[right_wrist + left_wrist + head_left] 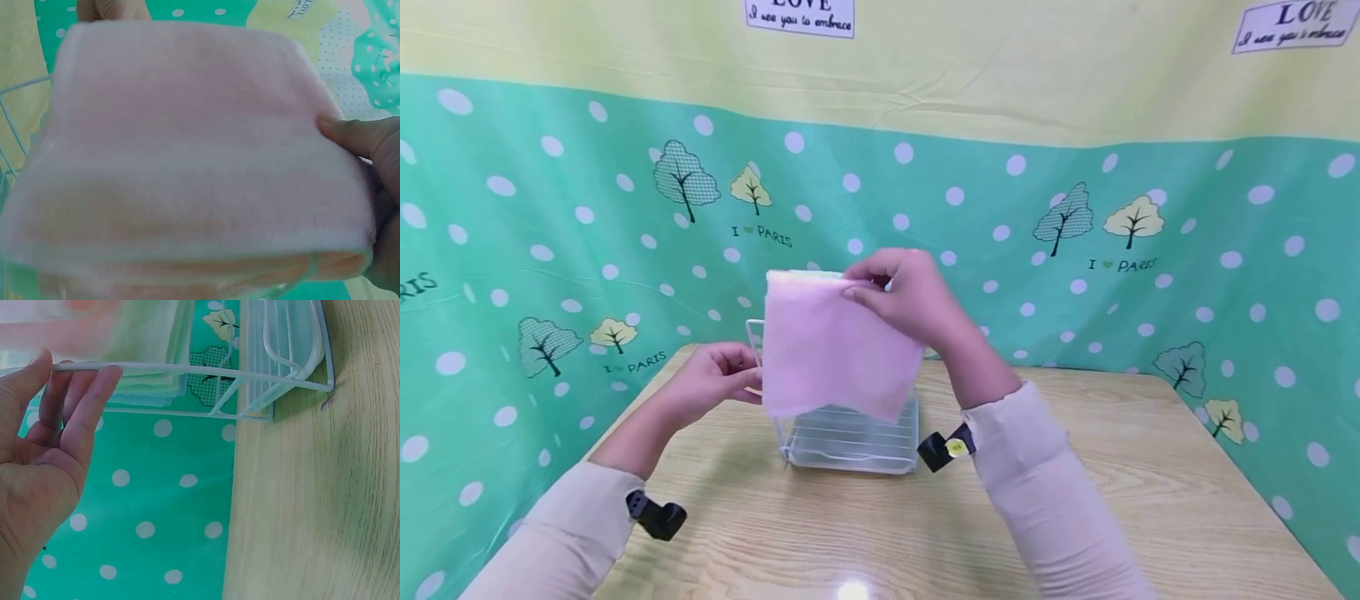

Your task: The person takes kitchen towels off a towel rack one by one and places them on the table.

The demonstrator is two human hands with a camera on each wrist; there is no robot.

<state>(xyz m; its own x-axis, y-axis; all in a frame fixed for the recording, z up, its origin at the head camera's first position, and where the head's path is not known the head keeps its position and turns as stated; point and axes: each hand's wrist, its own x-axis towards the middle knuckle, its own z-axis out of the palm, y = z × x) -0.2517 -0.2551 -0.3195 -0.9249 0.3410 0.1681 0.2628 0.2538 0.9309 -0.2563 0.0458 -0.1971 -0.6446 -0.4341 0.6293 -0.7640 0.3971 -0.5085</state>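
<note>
A white wire drying rack (850,463) with a tray at its base stands on the table. My left hand (709,377) holds the rack's upright side wire (156,367), thumb and fingertips against it. A pink cloth (835,342) hangs in front of the rack's upper part and hides much of it. Its upper right edge is pinched between the thumb and fingers of my right hand (913,292). Pale green and bluish cloths (153,344) hang in layers behind the pink one in the left wrist view. How the pink cloth meets the rack's top is hidden.
The rack rests on a light wood-grain table (1045,500). A green and yellow curtain (970,242) with dots and trees rises behind the table and along both sides. Small black cameras (662,521) are strapped to both wrists.
</note>
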